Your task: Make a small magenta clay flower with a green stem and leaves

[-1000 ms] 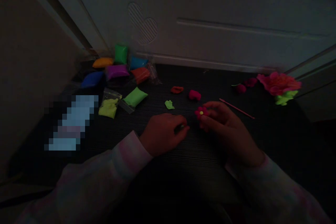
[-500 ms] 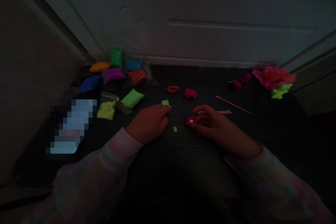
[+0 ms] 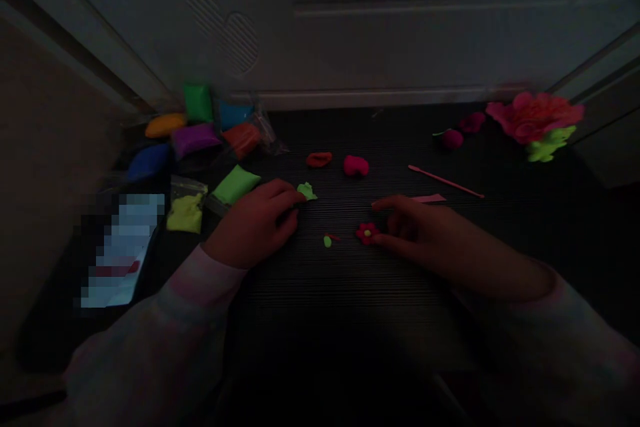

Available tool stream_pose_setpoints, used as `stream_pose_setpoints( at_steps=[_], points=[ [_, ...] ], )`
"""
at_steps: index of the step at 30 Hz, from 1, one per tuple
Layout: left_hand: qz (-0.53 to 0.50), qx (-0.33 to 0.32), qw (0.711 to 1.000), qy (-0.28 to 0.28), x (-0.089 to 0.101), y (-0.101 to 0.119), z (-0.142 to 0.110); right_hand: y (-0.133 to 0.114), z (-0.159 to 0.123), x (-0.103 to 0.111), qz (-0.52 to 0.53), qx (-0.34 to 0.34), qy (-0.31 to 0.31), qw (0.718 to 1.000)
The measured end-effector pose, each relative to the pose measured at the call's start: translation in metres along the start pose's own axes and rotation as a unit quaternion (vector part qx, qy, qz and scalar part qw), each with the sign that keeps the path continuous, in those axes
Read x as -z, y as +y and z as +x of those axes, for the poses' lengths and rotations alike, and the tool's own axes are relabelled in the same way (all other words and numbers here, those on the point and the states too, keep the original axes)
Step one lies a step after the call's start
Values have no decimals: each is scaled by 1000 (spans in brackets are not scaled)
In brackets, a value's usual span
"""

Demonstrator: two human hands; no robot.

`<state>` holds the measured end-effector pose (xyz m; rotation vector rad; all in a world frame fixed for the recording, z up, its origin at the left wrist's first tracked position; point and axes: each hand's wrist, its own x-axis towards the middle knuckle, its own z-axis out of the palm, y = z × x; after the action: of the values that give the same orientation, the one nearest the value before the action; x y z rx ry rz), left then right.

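Note:
A small red clay flower (image 3: 367, 233) with a yellow centre lies on the dark table. My right hand (image 3: 425, 237) is beside it, thumb tip at the petals' edge and index finger well apart from the thumb. My left hand (image 3: 255, 221) rests on the table with thumb and forefinger apart, a fingertip at the edge of a crumpled light-green clay piece (image 3: 307, 191). Between the hands are a small green oval bit (image 3: 327, 241) and a thin red strip (image 3: 334, 237). Behind my right fingers, a flat pink tool (image 3: 430, 199) is partly hidden.
Bagged clay in several colours, such as a purple pack (image 3: 195, 139), sits at back left near a blurred-out phone (image 3: 123, 250). Beyond the hands are an orange lump (image 3: 319, 159) and a pink lump (image 3: 356, 165). A thin pink stick (image 3: 445, 181) and a large pink flower (image 3: 537, 117) lie right.
My left hand has drawn back left and its fingers have loosened from the green clay. My right fingers have let go of the red flower, which now lies flat. The view has shifted slightly.

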<state>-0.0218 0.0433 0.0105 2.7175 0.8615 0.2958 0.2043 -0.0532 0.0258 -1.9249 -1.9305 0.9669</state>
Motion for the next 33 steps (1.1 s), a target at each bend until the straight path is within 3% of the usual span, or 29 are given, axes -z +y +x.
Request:
stream_pose_setpoints(
  at_steps=[3, 9, 17, 24, 33],
  points=[
    [7, -19, 999, 30, 0, 6, -1, 3, -3, 1, 10, 28, -2, 1000],
    [-37, -84, 996, -18, -9, 17, 0, 1, -7, -6, -9, 79, 28, 996],
    [-49, -85, 995, -32, -7, 15, 2, -2, -6, -9, 43, 69, 67, 994],
    [-70, -76, 993, -49, -6, 16, 2, 2, -3, -7, 74, 66, 54, 994],
    [-110, -75, 989, -70, -5, 21, 1, 4, -4, -9, -15, 128, 51, 990]
  ],
)
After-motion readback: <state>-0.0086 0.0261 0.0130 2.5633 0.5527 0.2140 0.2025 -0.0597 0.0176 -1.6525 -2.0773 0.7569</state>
